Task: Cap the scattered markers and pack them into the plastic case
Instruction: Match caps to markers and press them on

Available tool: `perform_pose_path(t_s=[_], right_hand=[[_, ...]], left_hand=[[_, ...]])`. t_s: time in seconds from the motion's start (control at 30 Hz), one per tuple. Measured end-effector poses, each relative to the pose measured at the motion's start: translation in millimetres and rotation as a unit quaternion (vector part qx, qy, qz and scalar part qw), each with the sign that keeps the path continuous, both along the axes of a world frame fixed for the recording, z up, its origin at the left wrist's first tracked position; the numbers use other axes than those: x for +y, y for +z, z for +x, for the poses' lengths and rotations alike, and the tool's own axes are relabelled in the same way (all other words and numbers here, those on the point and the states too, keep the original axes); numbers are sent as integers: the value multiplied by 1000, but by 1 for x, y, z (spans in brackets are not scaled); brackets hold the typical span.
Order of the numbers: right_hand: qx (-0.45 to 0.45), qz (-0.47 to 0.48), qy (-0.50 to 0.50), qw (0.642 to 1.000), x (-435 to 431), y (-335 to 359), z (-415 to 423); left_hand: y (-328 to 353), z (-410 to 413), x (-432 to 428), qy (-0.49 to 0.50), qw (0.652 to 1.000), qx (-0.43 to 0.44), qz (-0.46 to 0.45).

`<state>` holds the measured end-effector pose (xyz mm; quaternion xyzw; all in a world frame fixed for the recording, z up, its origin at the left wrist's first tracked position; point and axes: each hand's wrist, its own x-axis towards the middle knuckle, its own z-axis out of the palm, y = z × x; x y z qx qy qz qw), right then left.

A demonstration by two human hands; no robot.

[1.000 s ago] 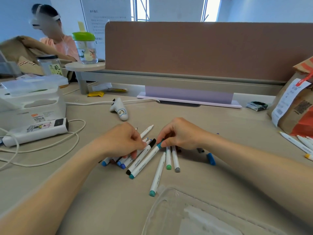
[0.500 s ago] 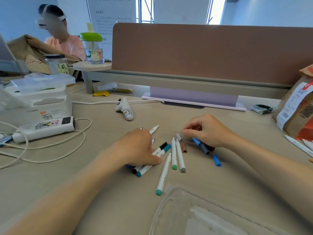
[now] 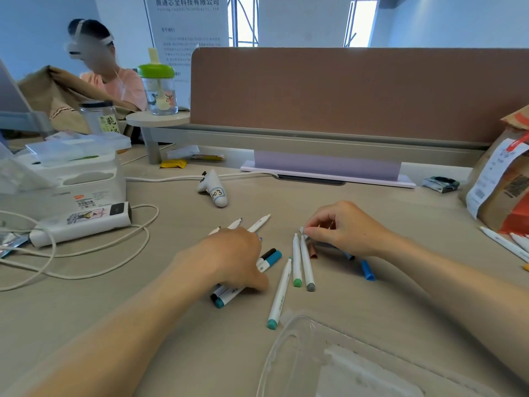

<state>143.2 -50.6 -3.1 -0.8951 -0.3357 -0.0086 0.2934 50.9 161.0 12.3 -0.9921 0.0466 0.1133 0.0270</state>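
Now right fingers (image 3: 309, 232) on grey cap (image 3: 301, 229)

1. Bare desk (image 3: 372, 213) lies open between the markers (image 3: 306, 265) and the partition (image 3: 343, 93).
2. The plastic case (image 3: 329, 368) blocks the near edge; cables (image 3: 157, 213) clutter the left, a paper bag (image 3: 503, 179) the right.

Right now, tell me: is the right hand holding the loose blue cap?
No: the blue cap lies on the desk; the right hand pinches a pale piece.
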Motion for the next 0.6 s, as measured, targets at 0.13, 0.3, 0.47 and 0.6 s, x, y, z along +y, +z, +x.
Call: perform_pose_path(t_s=[0.13,0.3,0.47,0.6], right_hand=[[-2,-18,4,1000,3,2,1],[-16,-32,-1,999,0,4,8],[-12,-33,8,999,1,4,9],[-8,-47,14,999,4,1,9]], left_hand=[[3,0,7,-1,999,29,-32],[9,0,21,-24,997,52,-48],[26,1,54,18,986,57,-155],[30,8,104,132,971,-1,-198]])
